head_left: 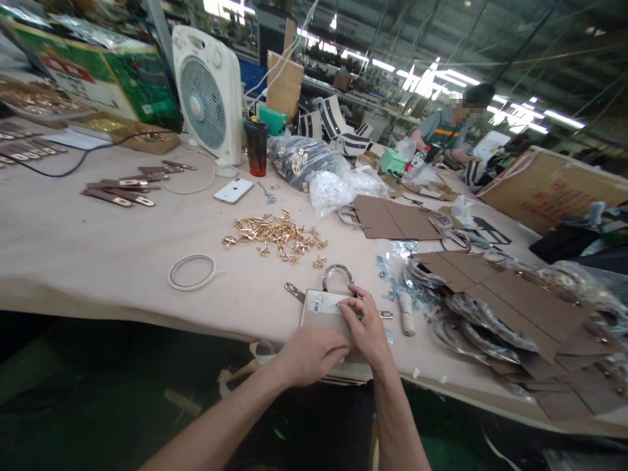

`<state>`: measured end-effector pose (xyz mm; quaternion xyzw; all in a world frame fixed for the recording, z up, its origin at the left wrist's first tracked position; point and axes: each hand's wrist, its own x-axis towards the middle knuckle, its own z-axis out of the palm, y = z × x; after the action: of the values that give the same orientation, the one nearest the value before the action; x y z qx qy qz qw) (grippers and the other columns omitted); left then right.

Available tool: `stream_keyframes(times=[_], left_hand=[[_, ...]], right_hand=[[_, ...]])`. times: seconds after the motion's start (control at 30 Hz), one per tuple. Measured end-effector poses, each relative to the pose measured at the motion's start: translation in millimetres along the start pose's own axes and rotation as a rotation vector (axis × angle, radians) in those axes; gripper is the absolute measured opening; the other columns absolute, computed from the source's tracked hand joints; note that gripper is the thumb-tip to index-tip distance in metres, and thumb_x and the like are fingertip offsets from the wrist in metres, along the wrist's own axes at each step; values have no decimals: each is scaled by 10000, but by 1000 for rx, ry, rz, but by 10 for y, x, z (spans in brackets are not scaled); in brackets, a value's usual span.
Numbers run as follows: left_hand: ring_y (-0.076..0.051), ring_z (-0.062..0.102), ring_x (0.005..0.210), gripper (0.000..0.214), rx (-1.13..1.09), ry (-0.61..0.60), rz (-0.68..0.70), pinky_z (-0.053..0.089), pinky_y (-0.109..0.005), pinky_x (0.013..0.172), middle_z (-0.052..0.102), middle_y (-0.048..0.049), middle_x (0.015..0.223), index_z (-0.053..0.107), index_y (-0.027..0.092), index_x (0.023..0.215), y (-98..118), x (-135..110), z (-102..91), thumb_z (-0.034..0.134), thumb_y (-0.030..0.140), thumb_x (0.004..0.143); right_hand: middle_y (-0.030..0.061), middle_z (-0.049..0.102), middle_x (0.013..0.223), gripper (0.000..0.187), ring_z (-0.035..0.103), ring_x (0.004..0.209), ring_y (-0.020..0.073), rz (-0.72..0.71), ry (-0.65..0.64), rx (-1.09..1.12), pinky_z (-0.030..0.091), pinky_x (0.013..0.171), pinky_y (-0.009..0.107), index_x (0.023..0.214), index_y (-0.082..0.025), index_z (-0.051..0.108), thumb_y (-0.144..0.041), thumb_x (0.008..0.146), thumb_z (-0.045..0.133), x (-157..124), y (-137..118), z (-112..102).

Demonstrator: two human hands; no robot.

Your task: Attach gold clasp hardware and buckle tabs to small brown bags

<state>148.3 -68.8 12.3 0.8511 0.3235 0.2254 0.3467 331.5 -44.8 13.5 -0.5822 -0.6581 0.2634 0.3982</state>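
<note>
A bag panel [316,318] lies in front of me at the table's edge, its pale inner face up. A wrapped round handle [337,268] stands out at its far side, and straps with metal fittings stick out left [295,291] and right [386,314]. My left hand [314,353] rests over the near part of the panel with its fingers curled closed; whatever they hold is hidden. My right hand [366,320] is on the panel's right side, thumb and finger pinched together near the whitish strip [321,303]. What sits in that pinch is too small to name.
Gold metal fittings [282,234] lie heaped beyond the panel. A tape roll [192,272] is at left; a phone [233,190], fan [209,98] and tumbler [256,147] stand farther back. Stacked brown bag pieces [510,301] and a light roll [406,314] are right. A co-worker [444,134] is behind.
</note>
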Motion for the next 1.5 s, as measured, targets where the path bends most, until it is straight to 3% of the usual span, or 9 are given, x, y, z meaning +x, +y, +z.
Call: stream_keyframes(times=[0.27,0.33,0.47,0.6,0.9,1.13,1.27,1.37,1.5], left_hand=[[-154,676,804,194,-68,3,29,431,-239,721,779,0,918,753,210,948,4,6,-26,575,241,1019],[-155,680,809,190,-76,5,29,438,-238,731,782,-3,924,757,208,953,2,4,-23,579,231,1014],[-168,698,844,208,-85,7,24,456,-244,755,794,-14,969,769,207,977,-2,2,-15,566,231,1017],[-178,721,895,231,-142,15,4,485,-249,801,807,-24,1050,778,209,1048,0,7,-8,551,242,1022],[-186,735,927,250,-278,38,-43,514,-265,849,814,-24,1034,794,217,1067,8,17,-5,557,280,1019],[-216,741,1024,273,-485,146,-128,540,-321,985,809,-52,1132,799,216,1155,8,28,-16,599,305,992],[-250,692,1194,340,-525,186,-169,488,-395,1125,758,-65,1283,757,211,1267,28,23,-53,605,287,973],[-268,643,1282,405,-541,198,-199,444,-460,1186,717,-62,1361,701,212,1355,36,13,-80,601,301,972],[-262,622,1313,443,-506,189,-140,426,-468,1200,682,-63,1417,660,223,1406,9,5,-89,615,309,974]], right_hand=[[109,608,1386,161,537,1338,295,-18,37,-44,375,1180,512,917,-242,757,-347,949,639,-2,65,66],[111,610,1388,161,537,1336,293,-33,47,-60,376,1183,513,1024,-245,753,-344,931,665,10,91,63],[106,656,1329,365,569,1286,287,-55,52,-81,406,1160,503,1243,-242,690,-353,895,712,55,128,35],[88,708,1224,221,595,1220,282,-55,29,-116,415,1126,487,1105,-248,742,-366,945,645,84,129,30],[60,757,1006,211,640,1038,254,-80,155,-142,451,1017,433,964,-246,767,-351,999,588,91,127,150],[86,763,1013,248,650,1005,259,-151,272,-216,476,986,444,1052,-230,759,-315,1025,527,61,212,228],[91,757,1127,247,664,1069,254,-37,295,-55,506,996,435,1142,-231,738,-331,996,565,33,226,166],[96,744,1176,290,687,1021,236,52,401,146,544,948,408,1183,-220,715,-380,957,630,-51,183,77],[82,747,1058,309,695,892,207,97,511,284,568,853,372,1148,-204,717,-433,946,667,-309,39,-41]])
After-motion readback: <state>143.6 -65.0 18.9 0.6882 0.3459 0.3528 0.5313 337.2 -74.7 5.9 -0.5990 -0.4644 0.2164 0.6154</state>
